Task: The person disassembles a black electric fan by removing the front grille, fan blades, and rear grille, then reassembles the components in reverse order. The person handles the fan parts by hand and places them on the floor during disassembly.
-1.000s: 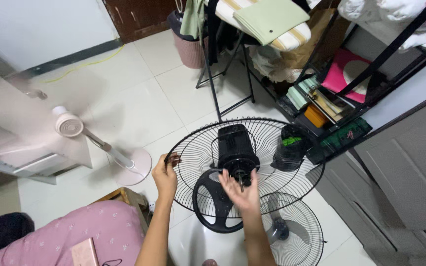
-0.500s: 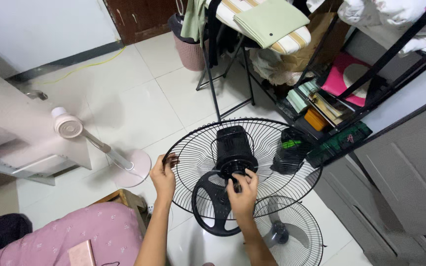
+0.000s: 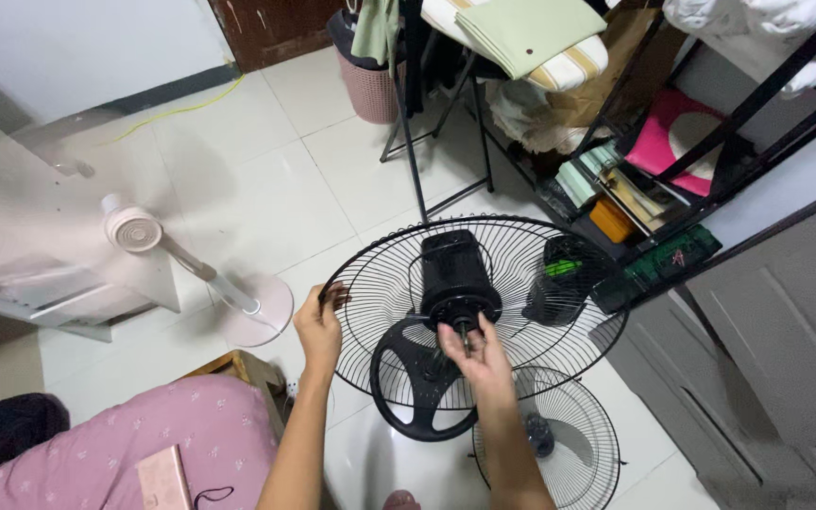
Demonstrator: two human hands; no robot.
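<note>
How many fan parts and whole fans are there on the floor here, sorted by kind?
Black wire guards: 2, the rear guard gripped by the left hand and the loose guard
Black motors: 1, motor, right hand at its shaft
Black round bases: 1, base
Pink standing fans: 1, pink fan
Total: 5

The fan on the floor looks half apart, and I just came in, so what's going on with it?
A person is working on a black fan with bare hands. The left hand grips the rim of the rear wire guard, holding it steady. The right hand has its fingers at the motor shaft sticking out of the black motor housing. No blade is on the shaft. A second wire guard lies on the tiled floor just below. A pink fan stands to the left.
</note>
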